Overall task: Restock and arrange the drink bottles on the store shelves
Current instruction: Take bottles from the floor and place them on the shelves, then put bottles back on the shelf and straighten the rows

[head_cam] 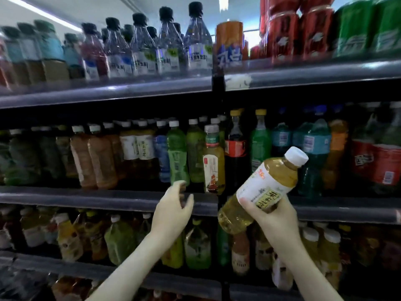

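My right hand (274,216) grips a pale yellow tea bottle (265,185) with a white label and white cap, tilted so the cap points up and right, in front of the middle shelf (97,197). My left hand (174,205) hovers at the middle shelf's front edge with loosely curled fingers, holding nothing, just below two green bottles (178,157). A yellow tea bottle with a green neck band (213,161) stands at the shelf front, right of my left hand.
The top shelf (130,88) carries clear bottles with black caps, an orange can (230,43) and red and green cans. Cola and blue bottles fill the middle right. The lower shelf (108,271) holds green and yellow bottles. A dark upright post (218,85) divides the shelves.
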A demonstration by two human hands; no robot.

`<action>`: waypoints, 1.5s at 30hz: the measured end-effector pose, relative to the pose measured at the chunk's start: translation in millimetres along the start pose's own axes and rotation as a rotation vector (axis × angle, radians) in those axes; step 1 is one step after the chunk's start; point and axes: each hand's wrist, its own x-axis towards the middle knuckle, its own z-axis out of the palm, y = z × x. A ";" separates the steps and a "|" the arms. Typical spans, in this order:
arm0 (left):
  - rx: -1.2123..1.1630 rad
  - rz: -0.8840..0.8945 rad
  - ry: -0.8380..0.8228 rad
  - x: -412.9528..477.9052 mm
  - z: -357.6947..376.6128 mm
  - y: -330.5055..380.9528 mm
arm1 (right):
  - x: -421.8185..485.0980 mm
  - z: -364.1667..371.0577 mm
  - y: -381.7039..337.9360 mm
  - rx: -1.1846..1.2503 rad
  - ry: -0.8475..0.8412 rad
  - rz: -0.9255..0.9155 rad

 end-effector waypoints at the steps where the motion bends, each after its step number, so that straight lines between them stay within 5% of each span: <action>1: 0.003 0.031 0.013 12.7 0.5 0.9 | 1.4 4.8 -2.5 -0.005 0.037 -0.012; 11: -0.192 -0.034 -0.105 101.4 61.8 30.9 | 27.7 -3.5 1.8 -0.307 0.231 -0.191; 19: -0.245 -0.078 -0.073 112.8 78.5 28.9 | 41.4 -10.9 1.5 -0.314 0.254 -0.253; 26: -0.622 -0.017 0.110 70.4 64.9 9.5 | 38.0 3.9 8.9 -0.264 0.206 -0.279; 33: -0.530 0.313 0.482 28.4 30.3 -19.2 | 12.1 33.4 15.3 -0.230 0.098 -0.244; 40: -0.647 0.062 0.193 -43.8 14.8 -67.3 | -41.8 42.7 52.8 -0.216 -0.155 -0.060; 45: -0.574 -0.341 -0.058 -120.1 38.7 -104.4 | -96.8 37.8 117.9 -0.163 -0.316 0.224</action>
